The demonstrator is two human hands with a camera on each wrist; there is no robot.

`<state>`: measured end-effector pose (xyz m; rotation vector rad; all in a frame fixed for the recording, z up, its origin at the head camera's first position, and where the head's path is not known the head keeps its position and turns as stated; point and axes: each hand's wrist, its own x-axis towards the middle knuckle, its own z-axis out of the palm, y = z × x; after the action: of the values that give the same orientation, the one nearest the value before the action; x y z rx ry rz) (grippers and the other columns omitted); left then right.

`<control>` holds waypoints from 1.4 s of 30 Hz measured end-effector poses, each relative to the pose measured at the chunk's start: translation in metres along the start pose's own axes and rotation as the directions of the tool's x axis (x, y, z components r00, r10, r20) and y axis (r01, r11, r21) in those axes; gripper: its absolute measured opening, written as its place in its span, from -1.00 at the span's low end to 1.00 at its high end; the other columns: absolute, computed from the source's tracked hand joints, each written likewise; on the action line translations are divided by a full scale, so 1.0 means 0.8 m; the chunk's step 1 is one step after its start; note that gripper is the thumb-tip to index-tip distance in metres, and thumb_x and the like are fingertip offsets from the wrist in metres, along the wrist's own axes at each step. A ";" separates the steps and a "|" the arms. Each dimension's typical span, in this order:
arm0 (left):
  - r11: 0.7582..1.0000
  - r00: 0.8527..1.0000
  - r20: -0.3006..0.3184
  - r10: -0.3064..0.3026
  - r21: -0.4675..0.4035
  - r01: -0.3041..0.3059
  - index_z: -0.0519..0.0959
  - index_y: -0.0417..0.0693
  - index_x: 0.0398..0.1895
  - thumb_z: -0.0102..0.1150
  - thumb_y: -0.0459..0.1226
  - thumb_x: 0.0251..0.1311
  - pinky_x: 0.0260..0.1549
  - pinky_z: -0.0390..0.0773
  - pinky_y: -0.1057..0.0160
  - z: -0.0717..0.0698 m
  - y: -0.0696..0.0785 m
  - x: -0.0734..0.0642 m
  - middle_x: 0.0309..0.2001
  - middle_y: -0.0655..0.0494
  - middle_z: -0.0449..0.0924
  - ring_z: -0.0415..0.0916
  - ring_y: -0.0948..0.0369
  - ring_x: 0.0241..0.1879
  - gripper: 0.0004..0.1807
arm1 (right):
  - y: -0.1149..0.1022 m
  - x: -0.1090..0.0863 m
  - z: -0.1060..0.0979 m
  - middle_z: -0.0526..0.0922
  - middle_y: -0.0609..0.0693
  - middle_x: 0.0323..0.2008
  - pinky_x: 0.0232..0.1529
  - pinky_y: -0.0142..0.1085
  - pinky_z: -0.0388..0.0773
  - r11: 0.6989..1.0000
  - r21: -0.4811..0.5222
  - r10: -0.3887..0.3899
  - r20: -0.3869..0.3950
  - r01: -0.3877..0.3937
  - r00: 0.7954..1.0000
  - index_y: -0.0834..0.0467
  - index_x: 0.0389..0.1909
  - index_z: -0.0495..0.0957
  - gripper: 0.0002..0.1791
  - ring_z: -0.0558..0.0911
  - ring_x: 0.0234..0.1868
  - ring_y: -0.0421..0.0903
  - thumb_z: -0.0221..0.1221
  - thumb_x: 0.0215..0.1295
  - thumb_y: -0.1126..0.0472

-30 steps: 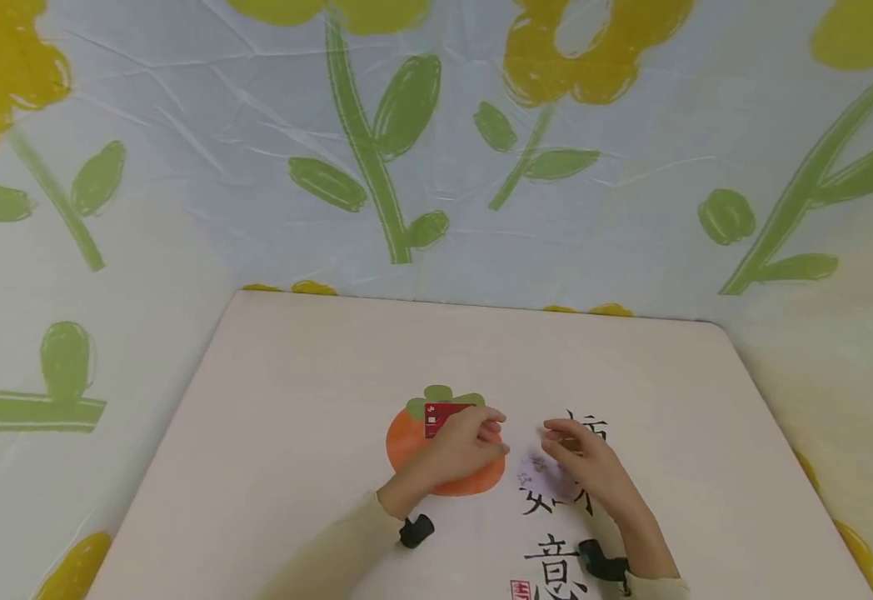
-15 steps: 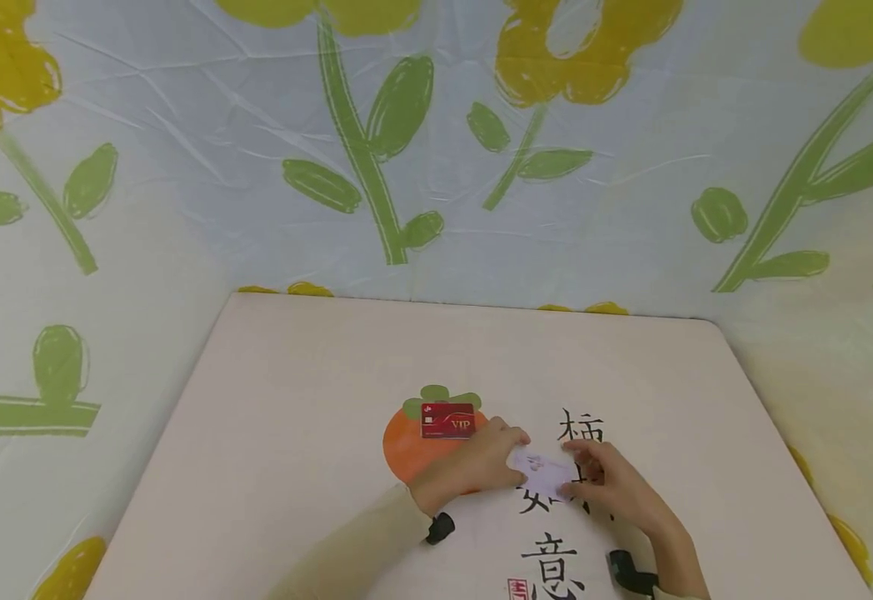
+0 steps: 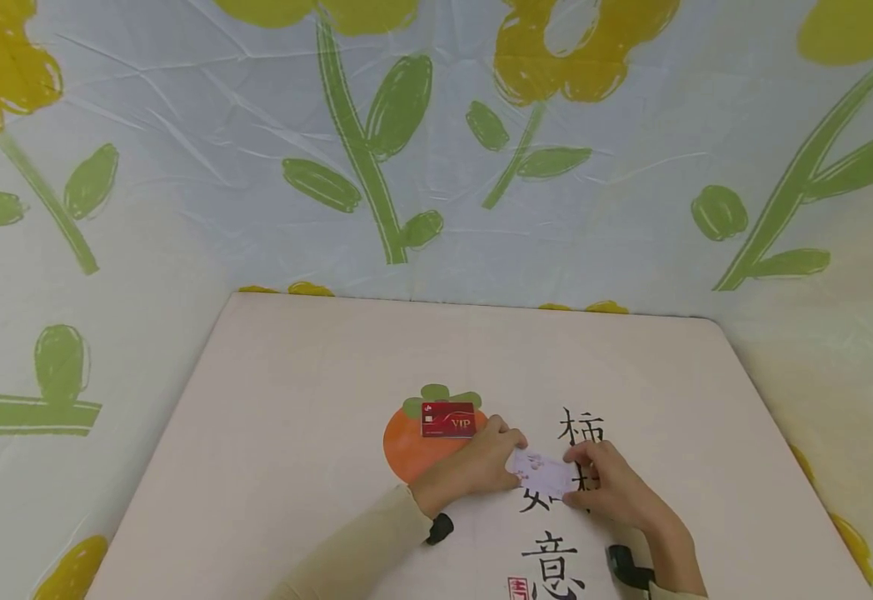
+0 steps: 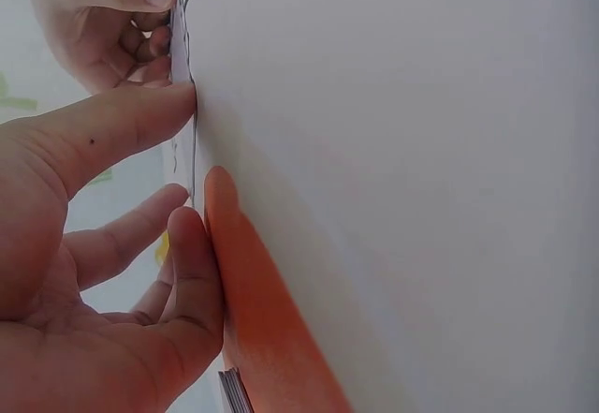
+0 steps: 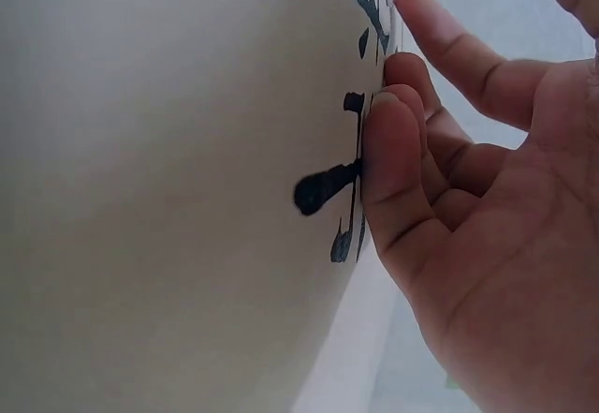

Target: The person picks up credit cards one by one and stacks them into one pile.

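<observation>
A small pale lavender card with a flower print lies low over the tabletop, between the two hands. The left hand holds its left end, thumb at the near corner and a finger at the far one. At the right end, the right hand holds the card the same way. In the right wrist view the fingertips are right at the table surface. Up and left of the left hand lies a red VIP card. Its dark layered edge in the left wrist view looks like a stack.
The pale pink tabletop bears a printed orange persimmon and black brush characters, with a red seal mark at the near side. A flowered cloth stands as walls behind and on both sides.
The left hand has moved right, off the red card, to the lavender card's left end. The right hand has shifted right and taken the other end. Over the last half second little has moved.
</observation>
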<state>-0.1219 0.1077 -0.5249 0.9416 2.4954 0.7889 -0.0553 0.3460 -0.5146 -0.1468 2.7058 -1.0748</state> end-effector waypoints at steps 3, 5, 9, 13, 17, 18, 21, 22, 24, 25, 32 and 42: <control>1.000 1.000 0.001 -0.013 -0.008 0.013 0.57 0.08 0.12 0.48 -0.18 0.11 -0.01 0.40 0.42 0.001 0.000 -0.001 -0.03 0.17 0.29 0.30 0.30 -0.03 -0.51 | 0.000 0.000 0.001 0.28 0.07 -0.18 -0.28 -0.32 0.30 1.000 0.012 0.011 0.003 -0.011 1.000 0.17 -0.03 0.50 -0.45 0.26 -0.18 -0.02 0.54 -0.03 0.25; 1.000 1.000 0.001 -0.021 -0.010 0.021 0.57 0.09 0.11 0.48 -0.18 0.11 0.00 0.40 0.41 0.001 0.000 -0.001 -0.03 0.17 0.28 0.30 0.30 -0.03 -0.52 | 0.001 0.000 0.001 0.27 0.06 -0.19 -0.29 -0.32 0.29 1.000 0.010 0.012 0.004 -0.012 1.000 0.16 -0.03 0.50 -0.47 0.25 -0.18 -0.03 0.53 -0.02 0.26; 0.999 1.000 0.001 -0.031 -0.006 0.031 0.56 0.11 0.13 0.49 -0.18 0.09 0.00 0.40 0.40 0.001 0.000 0.000 -0.02 0.18 0.28 0.30 0.30 -0.02 -0.49 | 0.001 0.000 0.001 0.29 0.06 -0.19 -0.28 -0.31 0.28 1.000 -0.001 -0.010 -0.005 0.010 1.000 0.16 -0.05 0.50 -0.47 0.25 -0.18 -0.03 0.54 -0.02 0.25; 0.999 0.999 0.005 -0.034 -0.011 0.034 0.56 0.11 0.16 0.49 -0.18 0.09 0.00 0.40 0.39 0.001 -0.001 0.000 -0.02 0.19 0.29 0.30 0.30 -0.03 -0.48 | 0.000 0.000 0.001 0.31 0.06 -0.16 -0.27 -0.31 0.30 1.000 -0.005 -0.012 0.000 0.012 1.000 0.18 -0.05 0.49 -0.46 0.26 -0.17 -0.03 0.54 -0.01 0.24; 1.000 1.000 0.003 -0.024 -0.021 0.024 0.56 0.11 0.12 0.49 -0.18 0.09 -0.01 0.41 0.39 0.001 -0.001 0.001 -0.05 0.19 0.29 0.30 0.31 -0.05 -0.50 | -0.001 0.003 0.000 0.36 0.06 -0.23 -0.30 -0.31 0.32 1.000 0.019 0.000 0.018 -0.001 1.000 0.21 -0.04 0.47 -0.47 0.31 -0.21 -0.03 0.52 -0.01 0.29; 1.000 1.000 0.003 -0.019 -0.021 0.019 0.55 0.11 0.11 0.49 -0.18 0.09 -0.01 0.41 0.39 0.001 -0.002 0.002 -0.06 0.20 0.31 0.31 0.31 -0.06 -0.50 | -0.001 0.005 0.000 0.39 0.05 -0.25 -0.31 -0.32 0.34 1.000 0.029 0.008 0.023 -0.009 1.000 0.21 -0.04 0.47 -0.48 0.33 -0.22 -0.03 0.51 0.01 0.31; 0.999 1.000 0.004 0.000 -0.045 0.000 0.54 0.08 0.07 0.47 -0.22 0.11 -0.07 0.42 0.40 -0.001 -0.002 0.004 -0.12 0.21 0.38 0.34 0.33 -0.12 -0.55 | -0.003 0.007 -0.001 0.46 0.03 -0.29 -0.34 -0.32 0.40 0.997 0.063 0.036 0.039 -0.038 0.999 0.22 -0.05 0.47 -0.56 0.41 -0.26 -0.03 0.45 0.09 0.35; 0.999 1.000 0.006 0.008 -0.052 -0.008 0.53 0.06 0.06 0.46 -0.23 0.13 -0.10 0.42 0.40 -0.001 -0.003 0.005 -0.15 0.22 0.40 0.35 0.34 -0.15 -0.57 | -0.004 0.007 -0.001 0.48 0.02 -0.30 -0.35 -0.32 0.42 0.996 0.072 0.051 0.042 -0.053 0.998 0.21 -0.06 0.47 -0.59 0.44 -0.28 -0.04 0.43 0.12 0.35; 0.997 1.000 0.008 0.024 -0.076 -0.023 0.53 0.02 0.05 0.42 -0.27 0.17 -0.15 0.43 0.42 -0.003 -0.003 0.006 -0.21 0.24 0.45 0.38 0.35 -0.20 -0.61 | -0.004 0.008 -0.002 0.52 0.01 -0.31 -0.36 -0.32 0.46 0.994 0.089 0.066 0.047 -0.070 0.997 0.20 -0.06 0.47 -0.65 0.47 -0.30 -0.05 0.37 0.20 0.34; 0.995 1.000 0.009 0.027 -0.095 -0.026 0.53 0.00 0.04 0.40 -0.29 0.19 -0.18 0.43 0.43 -0.003 -0.003 0.006 -0.24 0.25 0.46 0.39 0.36 -0.23 -0.63 | -0.005 0.008 -0.002 0.53 0.01 -0.31 -0.36 -0.32 0.47 0.992 0.099 0.071 0.048 -0.075 0.996 0.19 -0.07 0.47 -0.69 0.48 -0.31 -0.05 0.35 0.23 0.34; 0.977 1.000 -0.019 0.010 -0.213 -0.014 0.56 -0.03 -0.03 0.31 -0.37 0.25 -0.23 0.47 0.45 -0.006 -0.005 0.006 -0.29 0.21 0.57 0.45 0.38 -0.30 -0.75 | 0.000 0.009 -0.003 0.57 0.00 -0.30 -0.29 -0.32 0.52 0.990 0.135 0.042 0.011 -0.043 0.999 0.17 -0.10 0.53 -0.83 0.55 -0.29 -0.07 0.24 0.34 0.37; 0.944 0.996 -0.083 -0.039 -0.329 0.010 0.59 0.02 -0.10 0.27 -0.39 0.25 -0.25 0.51 0.38 -0.010 -0.012 0.001 -0.32 0.21 0.60 0.49 0.35 -0.30 -0.80 | -0.006 0.013 -0.001 0.57 0.10 -0.26 -0.25 -0.31 0.56 0.964 0.264 0.022 -0.017 -0.016 1.000 0.23 -0.09 0.51 -0.87 0.60 -0.26 0.01 0.19 0.41 0.34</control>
<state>-0.1308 0.0991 -0.5249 0.7699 2.3387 1.2167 -0.0652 0.3415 -0.5127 -0.0644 2.5436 -1.4234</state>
